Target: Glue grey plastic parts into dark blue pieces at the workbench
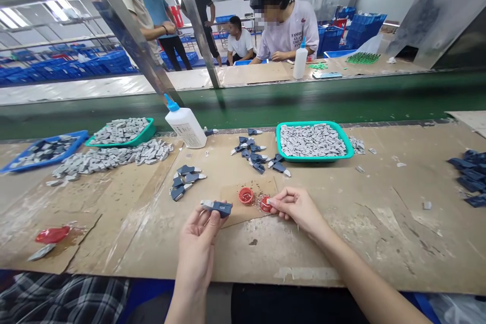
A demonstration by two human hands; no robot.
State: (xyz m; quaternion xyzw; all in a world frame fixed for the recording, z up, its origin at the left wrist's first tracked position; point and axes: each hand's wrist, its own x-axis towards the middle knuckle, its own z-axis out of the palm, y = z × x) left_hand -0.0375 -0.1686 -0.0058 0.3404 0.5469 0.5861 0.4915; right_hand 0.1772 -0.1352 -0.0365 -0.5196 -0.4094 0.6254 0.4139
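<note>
The left hand (199, 243) holds a matte navy plastic piece (217, 207) with a pale grey tip, its grip pressed together around the body, thumb on top. The right hand (296, 207) has its grip pinched closed just over a small red plastic cap (266, 204), and the fingertips hide whatever lies between them. A 2nd red cap (246, 195), wet-looking inside, sits just beside it on a square of brown cardboard (237, 215) flecked with red specks. The scuffed, stained bench (353, 243) carries a teal tray (315, 125) heaped with small grey ribbed parts, loose navy-and-grey pieces (185, 182), and a white squeeze bottle (186, 126) with a blue nozzle, lying tilted. More navy pieces (469, 177) are cut off by the right edge. Across a green conveyor belt (243, 106), a seated co-worker (284, 30) works at another bench.
</note>
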